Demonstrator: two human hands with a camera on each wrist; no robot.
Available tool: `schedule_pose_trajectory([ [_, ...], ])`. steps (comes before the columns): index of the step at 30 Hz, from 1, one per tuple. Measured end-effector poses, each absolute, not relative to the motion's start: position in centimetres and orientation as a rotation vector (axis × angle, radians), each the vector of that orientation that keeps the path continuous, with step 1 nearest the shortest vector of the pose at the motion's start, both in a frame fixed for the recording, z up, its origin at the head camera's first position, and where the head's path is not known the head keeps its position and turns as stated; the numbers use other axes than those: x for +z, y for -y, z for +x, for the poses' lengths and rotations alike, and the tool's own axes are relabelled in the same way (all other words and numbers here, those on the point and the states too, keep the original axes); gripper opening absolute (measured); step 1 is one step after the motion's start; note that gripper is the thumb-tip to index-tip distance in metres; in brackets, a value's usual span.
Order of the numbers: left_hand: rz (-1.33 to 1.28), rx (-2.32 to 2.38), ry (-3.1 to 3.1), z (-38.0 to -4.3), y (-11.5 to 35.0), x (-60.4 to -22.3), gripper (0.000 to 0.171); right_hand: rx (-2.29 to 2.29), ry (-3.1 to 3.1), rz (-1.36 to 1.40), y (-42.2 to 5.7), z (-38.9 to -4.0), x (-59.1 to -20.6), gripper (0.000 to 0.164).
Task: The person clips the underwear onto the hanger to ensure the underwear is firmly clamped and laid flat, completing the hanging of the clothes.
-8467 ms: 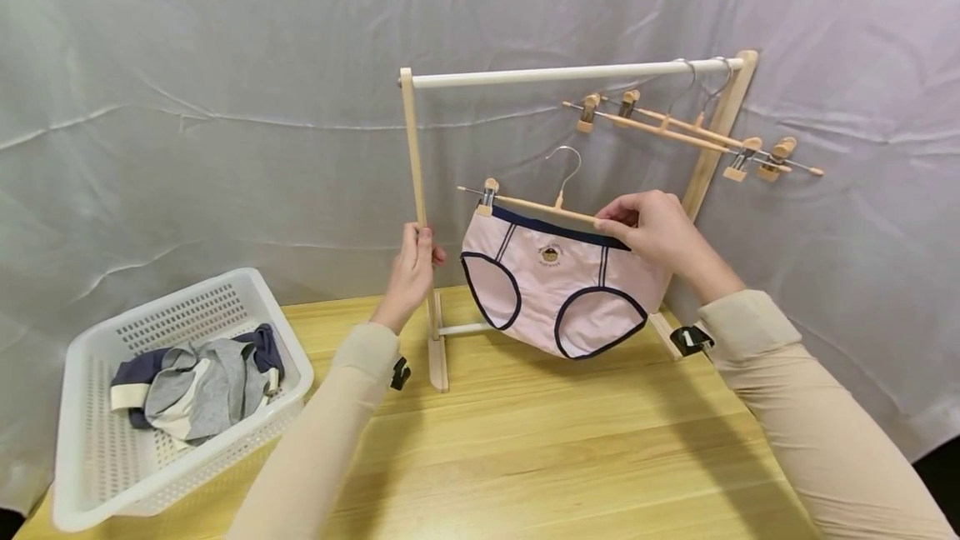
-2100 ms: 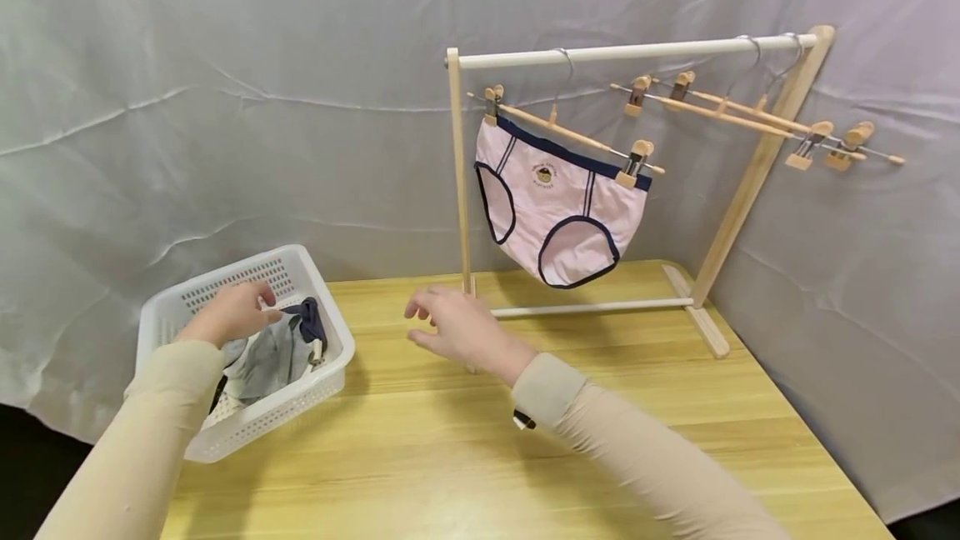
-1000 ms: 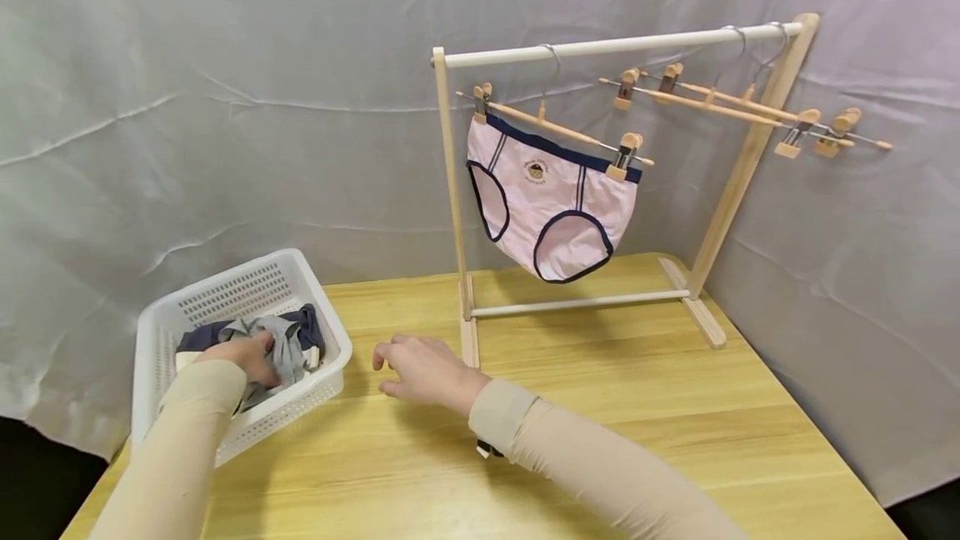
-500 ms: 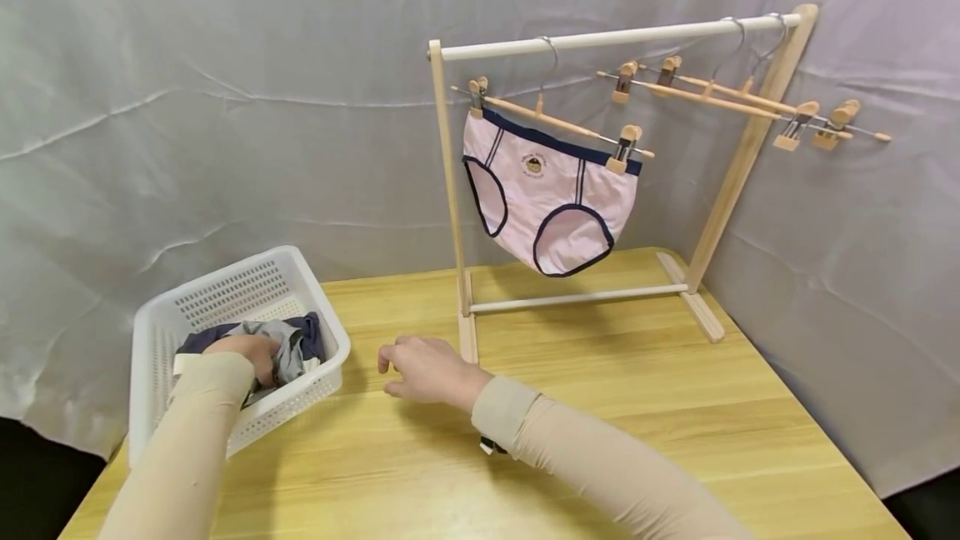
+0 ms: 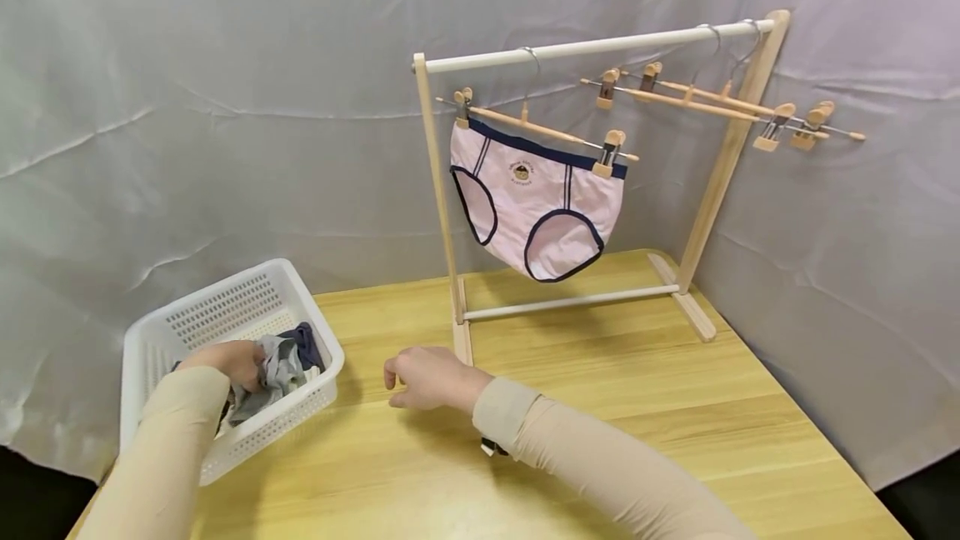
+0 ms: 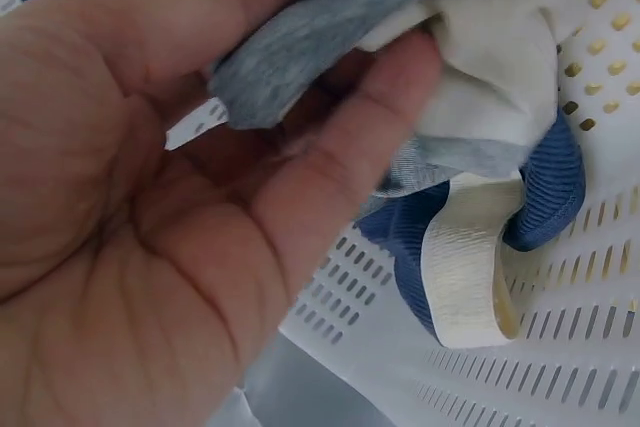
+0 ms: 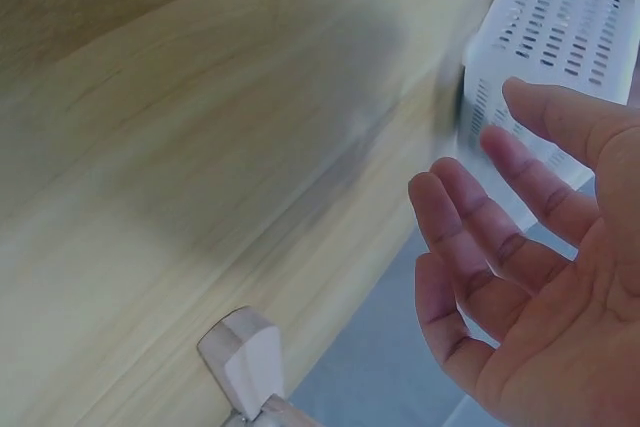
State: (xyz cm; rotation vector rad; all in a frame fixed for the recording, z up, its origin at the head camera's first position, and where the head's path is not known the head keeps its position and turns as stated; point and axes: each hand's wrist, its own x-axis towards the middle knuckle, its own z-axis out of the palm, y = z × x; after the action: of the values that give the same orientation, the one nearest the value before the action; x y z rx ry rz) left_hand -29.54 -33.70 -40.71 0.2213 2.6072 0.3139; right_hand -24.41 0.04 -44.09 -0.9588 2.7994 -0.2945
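Note:
In the head view my left hand (image 5: 232, 361) is inside the white basket (image 5: 300, 417) at the left. Thumb and fingers pinch the edge of a grey garment (image 6: 275, 62) with cream parts, seen close in the left wrist view. Navy cloth with a cream band (image 6: 465, 267) lies below it; the garment's full shape is bunched up. My right hand (image 5: 435, 377) hovers over the table beside the basket, fingers loosely bent, holding nothing. Pink briefs (image 5: 510, 211) with navy trim hang from a clip hanger (image 5: 551, 133) on the rack, a clip at each end of the waistband.
The wooden rack with its white top rail (image 5: 607, 46) stands behind and right of my right hand. Two clip hangers (image 5: 693, 105) without garments hang near its right post (image 5: 731, 148). A rack foot (image 7: 245, 357) shows in the right wrist view. Grey curtain closes the back.
The pink briefs went up onto the rail over the earlier frames. My left hand reached into the basket and now lifts the grey cloth slightly. The right hand has barely moved lately.

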Motion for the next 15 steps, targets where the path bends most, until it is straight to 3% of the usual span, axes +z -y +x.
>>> schedule_pose_trajectory([
  [5, 0.259, 0.524, -2.609, -29.9, 34.7, -40.6, 0.024, -0.331, -2.77, -0.92, -0.5, -24.5, -44.0, 0.019],
  [8, 0.326, 0.503, -2.675, -30.1, 35.0, -40.1, 0.014, -0.355, -2.758, -0.907, -0.8, -24.7, -43.9, 0.019],
  [15, 0.426, 0.377, -2.809, -30.2, 35.6, -38.8, 0.017, -0.419, -2.752, -0.878, -1.5, -25.2, -43.6, 0.019],
])
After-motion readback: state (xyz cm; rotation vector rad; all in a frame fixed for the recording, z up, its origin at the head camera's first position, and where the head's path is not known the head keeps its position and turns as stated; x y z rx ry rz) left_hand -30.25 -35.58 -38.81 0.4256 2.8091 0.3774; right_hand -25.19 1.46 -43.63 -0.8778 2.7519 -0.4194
